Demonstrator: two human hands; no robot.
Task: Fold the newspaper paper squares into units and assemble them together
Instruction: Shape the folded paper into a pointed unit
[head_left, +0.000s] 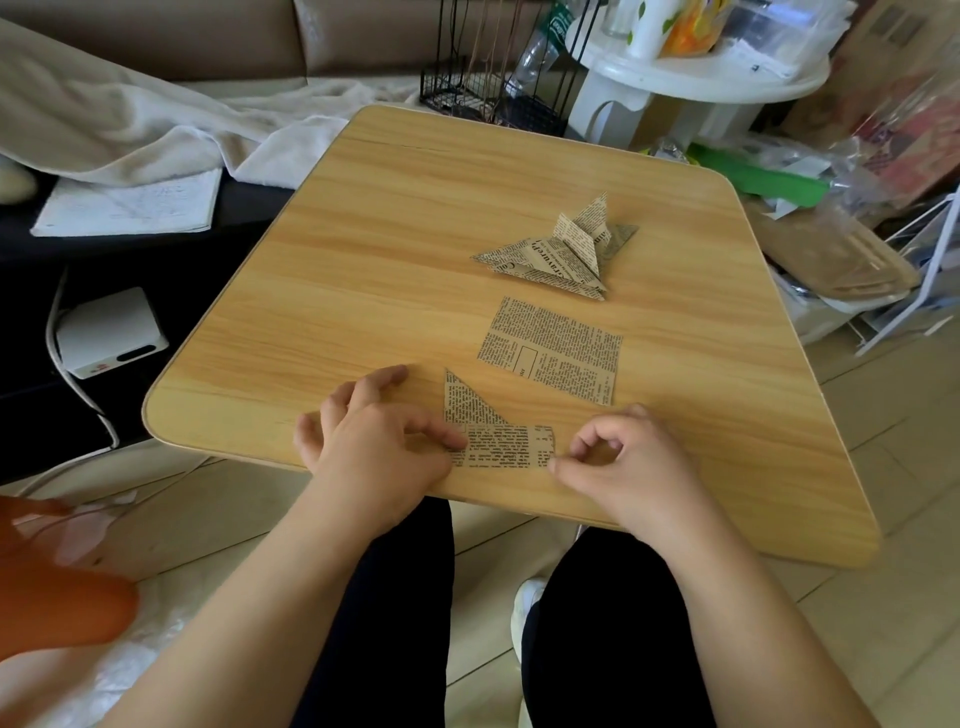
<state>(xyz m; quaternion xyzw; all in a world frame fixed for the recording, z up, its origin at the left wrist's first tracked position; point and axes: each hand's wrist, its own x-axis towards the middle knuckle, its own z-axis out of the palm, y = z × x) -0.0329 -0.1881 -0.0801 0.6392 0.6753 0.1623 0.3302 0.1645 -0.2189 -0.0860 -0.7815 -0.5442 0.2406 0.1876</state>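
Half-folded strip (506, 447) lies at table (363, 234) near edge, 6 o'clock, long axis 9-to-3. Left hand (374, 447) grip presses its 9 o'clock end; right hand (618, 462) pinches the 3 o'clock end. Flap rises toward 11.

There is only one view, from a camera worn on the person's head. It looks forward and steeply down over the wooden desk (395, 218), from the near edge toward the far edge. The camera is close: both forearms enter from the bottom of the picture, and the left hand (374, 441) and the right hand (618, 462) lie in the lower middle. The person's legs and the floor tiles show under the near edge. The lens is wide, so the desk edges bend, and the sofa (156, 36) and the white round shelf (701, 78) appear at the top.
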